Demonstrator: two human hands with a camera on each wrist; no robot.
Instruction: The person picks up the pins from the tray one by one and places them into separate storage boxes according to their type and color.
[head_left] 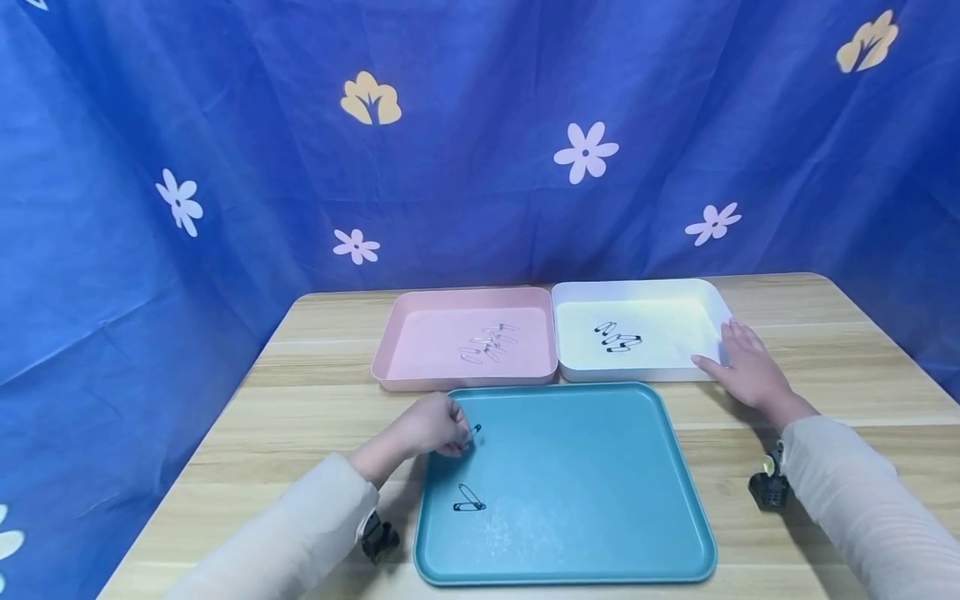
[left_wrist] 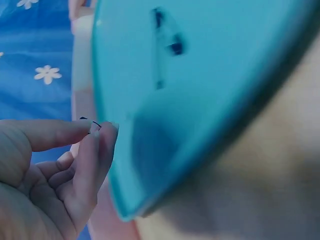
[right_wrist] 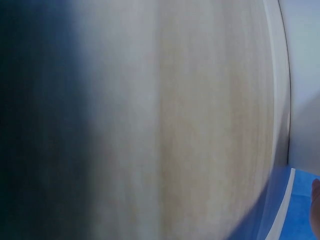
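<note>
Above the left side of the teal tray [head_left: 585,483], my left hand [head_left: 433,425] pinches a safety pin [head_left: 476,431] with a black head between thumb and fingertips. The left wrist view shows only a bit of this dark pin [left_wrist: 97,124] past the fingertips. Lower on the same tray lie a couple of black safety pins [head_left: 469,507], touching or overlapping. My right hand [head_left: 746,367] rests with extended fingers at the right front corner of the white tray [head_left: 678,329]. In the right wrist view just a sliver of that hand [right_wrist: 315,207] shows.
Several black safety pins [head_left: 619,340] lie in the white tray. Beside it, the pink tray [head_left: 420,333] holds several silver safety pins [head_left: 491,342]. All three trays stand close together on a wooden table [head_left: 300,400]. A blue flowered cloth [head_left: 465,167] hangs behind.
</note>
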